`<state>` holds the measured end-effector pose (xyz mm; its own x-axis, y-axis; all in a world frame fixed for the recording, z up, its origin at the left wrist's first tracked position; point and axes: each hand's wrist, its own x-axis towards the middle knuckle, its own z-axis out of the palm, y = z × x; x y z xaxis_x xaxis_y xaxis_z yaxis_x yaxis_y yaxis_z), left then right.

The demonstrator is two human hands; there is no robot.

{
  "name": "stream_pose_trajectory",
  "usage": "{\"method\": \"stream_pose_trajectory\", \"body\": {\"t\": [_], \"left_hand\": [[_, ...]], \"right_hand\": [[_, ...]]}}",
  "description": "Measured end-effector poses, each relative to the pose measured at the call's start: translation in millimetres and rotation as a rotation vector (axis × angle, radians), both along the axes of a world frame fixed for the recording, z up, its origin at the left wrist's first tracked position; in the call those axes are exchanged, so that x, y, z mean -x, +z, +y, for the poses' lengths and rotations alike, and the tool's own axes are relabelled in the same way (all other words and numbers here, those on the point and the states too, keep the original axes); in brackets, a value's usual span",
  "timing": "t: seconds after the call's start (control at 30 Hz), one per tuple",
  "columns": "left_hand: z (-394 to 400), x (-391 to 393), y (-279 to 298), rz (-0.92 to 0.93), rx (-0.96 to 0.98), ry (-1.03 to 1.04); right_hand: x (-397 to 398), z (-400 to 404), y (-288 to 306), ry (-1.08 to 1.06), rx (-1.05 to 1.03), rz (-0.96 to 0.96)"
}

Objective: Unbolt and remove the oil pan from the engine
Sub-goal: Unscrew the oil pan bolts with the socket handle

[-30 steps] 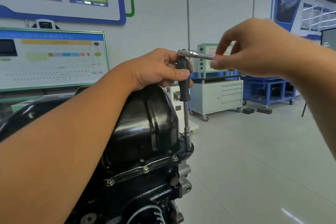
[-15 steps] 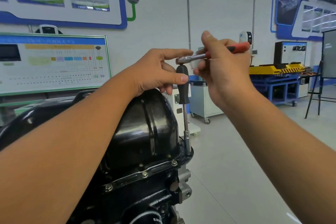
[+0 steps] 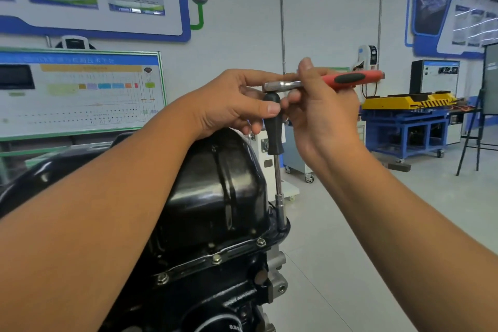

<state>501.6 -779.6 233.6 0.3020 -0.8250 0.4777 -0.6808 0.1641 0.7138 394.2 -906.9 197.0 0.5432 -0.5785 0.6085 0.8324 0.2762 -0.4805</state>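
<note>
Three bolts (image 3: pixel 216 259) seemingly remain along glossy black oil pan (image 3: pixel 215 183).

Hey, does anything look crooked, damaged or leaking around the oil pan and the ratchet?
Nothing stands out. The socket extension stands upright on a corner bolt of the oil pan, the ratchet sits level on top, and no oil shows.

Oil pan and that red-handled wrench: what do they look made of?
The oil pan looks like pressed metal under glossy black paint, given its sharp reflections. The ratchet has a bright polished steel head; its red and black handle looks matte, probably rubber or plastic.
</note>
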Motion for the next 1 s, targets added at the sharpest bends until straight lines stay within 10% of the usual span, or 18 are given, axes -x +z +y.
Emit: {"method": "stream_pose_trajectory", "body": {"t": [0.23, 0.4, 0.47, 0.67, 0.8, 1.0], "left_hand": [[-4, -3, 0, -0.001, 0.013, 0.042], [-8, -4, -2, -0.065, -0.004, 0.064], [-8, -3, -3, -0.073, 0.013, 0.056], [-5, 0, 0, -0.031, -0.064, 0.059], [-6, -1, -1, -0.022, -0.052, 0.079], [-9, 2, -2, -0.11, -0.027, 0.08]], "right_hand": [[-16, -11, 13, 0.382, -0.187, 0.227], [-7, 14, -6, -0.726, 0.46, 0.044], [-10, 25, -11, -0.787, 0.504, 0.044], [-23, 15, 6, 0.089, -0.144, 0.132], [-25, 3, 11, 0.404, -0.181, 0.214], [-11, 11, -11, -0.982, 0.745, -0.132]]}}
